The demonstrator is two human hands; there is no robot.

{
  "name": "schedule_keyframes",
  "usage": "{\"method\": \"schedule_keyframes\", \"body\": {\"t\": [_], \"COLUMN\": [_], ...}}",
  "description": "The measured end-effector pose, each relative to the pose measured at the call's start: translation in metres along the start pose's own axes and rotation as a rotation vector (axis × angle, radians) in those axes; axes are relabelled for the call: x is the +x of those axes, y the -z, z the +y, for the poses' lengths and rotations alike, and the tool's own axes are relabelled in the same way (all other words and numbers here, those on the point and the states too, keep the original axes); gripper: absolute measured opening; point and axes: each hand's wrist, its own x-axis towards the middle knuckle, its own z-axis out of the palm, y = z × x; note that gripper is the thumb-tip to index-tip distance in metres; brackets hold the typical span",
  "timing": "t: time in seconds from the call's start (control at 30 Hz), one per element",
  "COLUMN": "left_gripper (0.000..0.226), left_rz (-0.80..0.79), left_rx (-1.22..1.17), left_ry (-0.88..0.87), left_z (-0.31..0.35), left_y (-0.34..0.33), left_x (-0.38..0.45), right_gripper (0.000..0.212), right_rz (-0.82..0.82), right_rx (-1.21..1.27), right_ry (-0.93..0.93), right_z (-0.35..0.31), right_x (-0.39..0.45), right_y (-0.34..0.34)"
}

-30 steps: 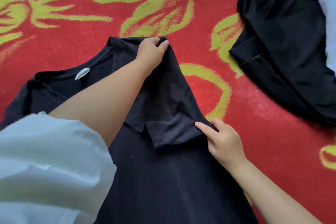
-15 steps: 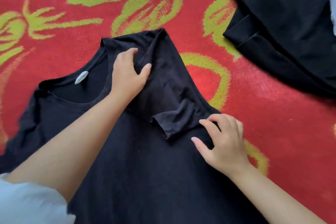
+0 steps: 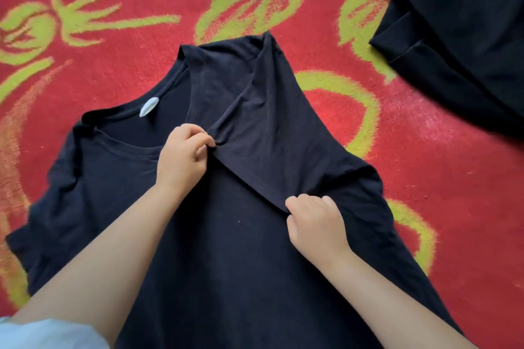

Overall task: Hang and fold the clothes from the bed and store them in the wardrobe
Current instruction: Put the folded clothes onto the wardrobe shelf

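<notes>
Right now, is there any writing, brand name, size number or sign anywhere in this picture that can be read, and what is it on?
No text can be read anywhere.
White neck label inside the collar of the dark T-shirt: looks blank, too small and blurred to show any print.
Red and green patterned bed cover: only a leaf pattern, no words.
Second dark garment at upper right: no label or print in view.
</notes>
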Motion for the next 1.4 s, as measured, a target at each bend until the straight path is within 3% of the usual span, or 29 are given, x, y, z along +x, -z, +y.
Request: {"method": "schedule_keyframes", "body": {"t": [0.17, 0.23, 0.37, 0.47, 0.57, 0.67, 0.77, 0.83, 0.87, 0.97, 1.17, 1.23, 1.3, 1.4], "left_gripper": [0.018, 0.027, 0.026, 0.027, 0.021, 0.022, 0.028, 0.033, 0.035, 0.036, 0.032, 0.035, 0.041, 0.057], "left_rz": [-0.002, 0.023, 0.032, -0.045, 0.049, 0.079, 0.047, 0.048, 0.055, 0.108, 0.356, 0.420, 0.448, 0.315], "left_rx": [0.167, 0.155, -0.002, -0.021, -0.158, -0.144, -0.083, -0.128, -0.155, -0.182, -0.035, 0.032, 0.012, -0.260], "left_ry": [0.003, 0.066, 0.362, 0.413, 0.570, 0.708, 0.802, 0.809, 0.804, 0.785, 0.826, 0.929, 1.141, 1.451], "left_z": [-0.017, -0.016, 0.002, 0.016, 0.020, 0.025, 0.031, 0.035, 0.036, 0.038, 0.002, -0.021, -0.045, -0.090], "left_y": [0.006, 0.005, 0.002, -0.004, -0.002, -0.002, 0.000, 0.004, 0.008, 0.022, 0.063, 0.078, 0.090, 0.094], "left_x": [-0.001, -0.002, 0.002, 0.006, 0.006, 0.007, -0.001, -0.007, -0.012, -0.043, -0.157, -0.185, -0.205, -0.228], "right_gripper": [0.020, 0.024, 0.026, 0.026, 0.024, 0.016, 0.044, 0.034, 0.026, 0.048, 0.033, 0.019, 0.004, 0.027], "right_rz": [-0.164, -0.192, -0.221, -0.272, -0.335, -0.405, -0.573, -0.651, -0.653, -0.578, -0.510, -0.484, -0.445, -0.473], "right_rx": [-0.022, -0.031, -0.085, -0.119, -0.102, -0.163, -0.211, -0.253, -0.245, -0.170, -0.048, 0.014, 0.097, 0.110], "right_ry": [0.058, 0.095, 0.123, 0.113, 0.123, 0.187, 0.183, 0.203, 0.187, 0.189, 0.348, 0.409, 0.459, 0.542], "right_z": [0.011, 0.011, 0.002, -0.007, -0.011, -0.008, -0.009, -0.013, -0.013, -0.024, -0.073, -0.096, -0.120, -0.157], "right_x": [-0.008, -0.012, -0.015, -0.013, -0.011, -0.013, -0.012, -0.004, 0.000, 0.014, 0.013, 0.010, 0.007, 0.000], "right_y": [0.001, 0.005, 0.012, 0.015, 0.019, 0.021, 0.027, 0.036, 0.037, 0.045, 0.040, 0.032, 0.023, 0.000]}}
